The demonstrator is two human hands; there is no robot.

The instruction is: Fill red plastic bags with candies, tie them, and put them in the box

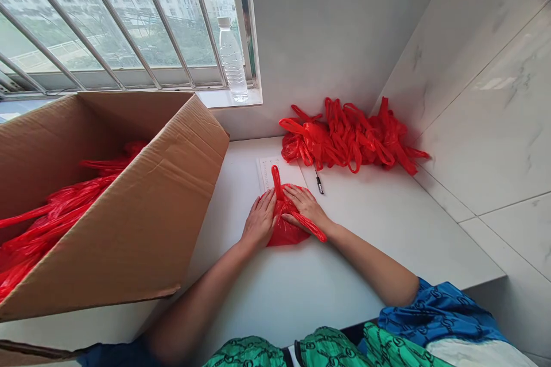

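Observation:
A red plastic bag [287, 233] with two loop handles lies on the white table in front of me. One handle points away from me, the other toward the lower right. My left hand [260, 219] rests flat on the bag's left side, fingers stretched forward. On its right side lies my right hand [306, 206], fingers extended over the plastic and the thumb near the middle. Neither hand grips the bag; both press on it from above. Whatever is inside the bag is hidden.
A cardboard box [172, 183] with red plastic bags [64, 212] inside stands at the left. Several red bags [344, 137] are heaped against the back wall. Paper [264, 172] and a pen [319, 184] lie beyond my hands. A bottle [233, 63] stands on the windowsill.

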